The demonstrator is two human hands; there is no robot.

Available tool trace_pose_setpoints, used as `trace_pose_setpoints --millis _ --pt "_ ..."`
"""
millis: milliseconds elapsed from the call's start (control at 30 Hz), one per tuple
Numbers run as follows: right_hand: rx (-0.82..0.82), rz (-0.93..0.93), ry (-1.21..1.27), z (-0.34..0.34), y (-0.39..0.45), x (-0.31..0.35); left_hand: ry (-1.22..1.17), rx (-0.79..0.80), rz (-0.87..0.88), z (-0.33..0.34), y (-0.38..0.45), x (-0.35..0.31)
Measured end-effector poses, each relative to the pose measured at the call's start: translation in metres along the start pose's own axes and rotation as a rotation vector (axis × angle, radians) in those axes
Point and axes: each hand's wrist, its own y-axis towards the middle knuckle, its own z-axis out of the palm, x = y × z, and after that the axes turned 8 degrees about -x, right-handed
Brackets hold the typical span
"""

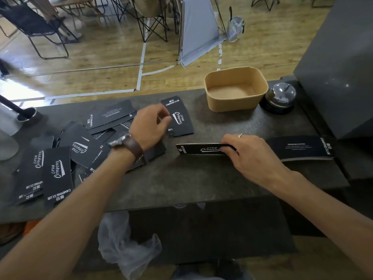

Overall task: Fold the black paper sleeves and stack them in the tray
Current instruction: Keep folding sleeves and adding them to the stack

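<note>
Black paper sleeves, white-lettered: one flat, pinched by left hand; one folded under right hand's curled fingers.

Black paper sleeves printed with white lettering lie on a speckled dark grey bench beside a plain tan rectangular tray.

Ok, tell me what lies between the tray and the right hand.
Head view: only bare dark countertop lies between the tray and the right hand.

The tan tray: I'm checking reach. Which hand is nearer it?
Right, narrowly. The right hand lies just in front of the tan tray, holding a folded sleeve; the left hand is off to its left.
</note>
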Motion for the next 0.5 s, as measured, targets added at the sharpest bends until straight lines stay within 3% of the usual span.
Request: trace_pose_setpoints --millis 133,267,500 --pt "-0.001 0.01 -0.005 0.001 0.003 0.0 0.113 0.18 -0.158 0.012 0.053 0.012" --pt "0.007 0.013 -0.004 0.001 0.003 0.0 0.206 0.35 -0.166 0.022 0.082 0.015" --pt "0.004 0.008 -0.001 0.001 0.003 -0.001 0.224 0.39 -0.134 0.026 0.097 0.019"
